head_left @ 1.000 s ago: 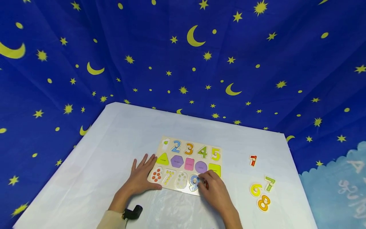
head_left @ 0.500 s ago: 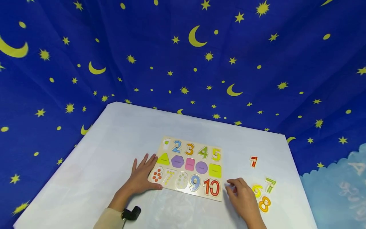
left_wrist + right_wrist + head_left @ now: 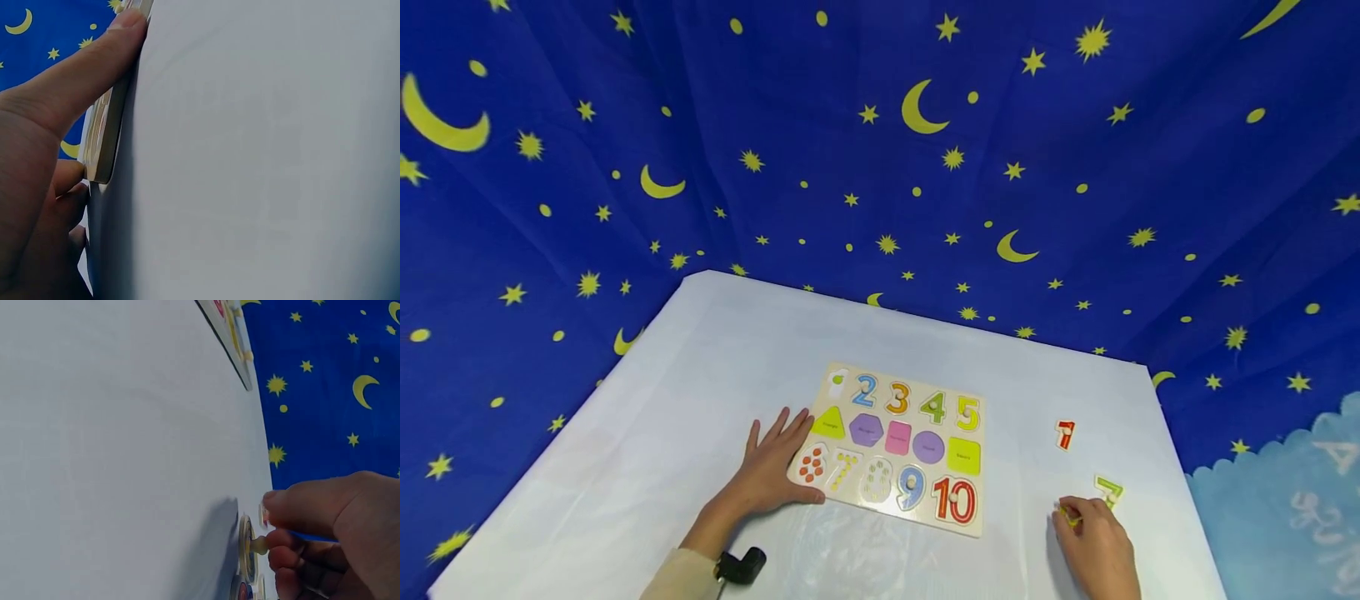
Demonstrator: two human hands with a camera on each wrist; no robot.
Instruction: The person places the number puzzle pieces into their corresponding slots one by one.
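My left hand (image 3: 771,475) lies with its fingers spread at the left end of the wooden number puzzle board (image 3: 917,518), thumb along its front edge. In the left wrist view, the thumb (image 3: 94,69) presses against the board's side. To the right of the board, my right hand (image 3: 1097,542) has curled fingers at the yellow number 6 puzzle piece (image 3: 1067,517), mostly covered by the hand. The right wrist view shows the fingertips at the knob (image 3: 258,544) of this piece. Pieces 2, 3, 4, 5, 9 and 10 (image 3: 954,501) sit in their slots.
A red number 1 piece (image 3: 1064,435) lies right of the board, and a green number 7 piece (image 3: 1108,490) is just beyond my right hand. The number 8 piece is hidden under that hand in the head view. A star-patterned blue cloth (image 3: 820,125) hangs behind the white table (image 3: 722,333).
My right hand has let go of the red 10, which now sits in the board, and has moved right to the number 6 piece. The left hand stays in place.
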